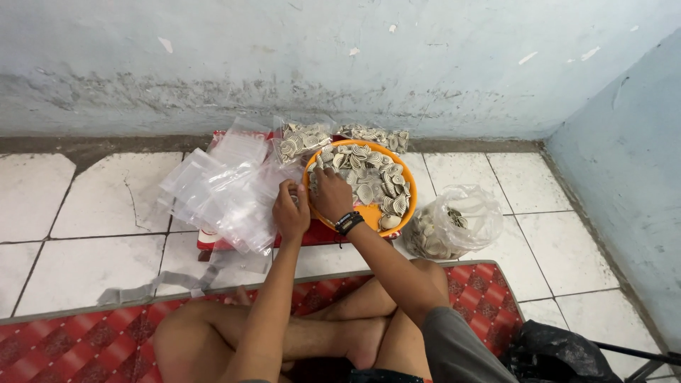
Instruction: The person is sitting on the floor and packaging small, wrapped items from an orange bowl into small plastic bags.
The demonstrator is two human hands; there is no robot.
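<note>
Head view: right hand (332, 195) picking shells (369, 181) in orange bowl (372, 213); left hand (291, 209) pinching something, unclear what.

one orange bowl (397, 220), two hands, three filled bags

Both forearms reach toward twelve o'clock from crossed bare legs. The left hand (291, 211) is curled in a loose fist, knuckles up. The right hand (332, 194), banded at the wrist, points fingers down at one o'clock of it.
</note>
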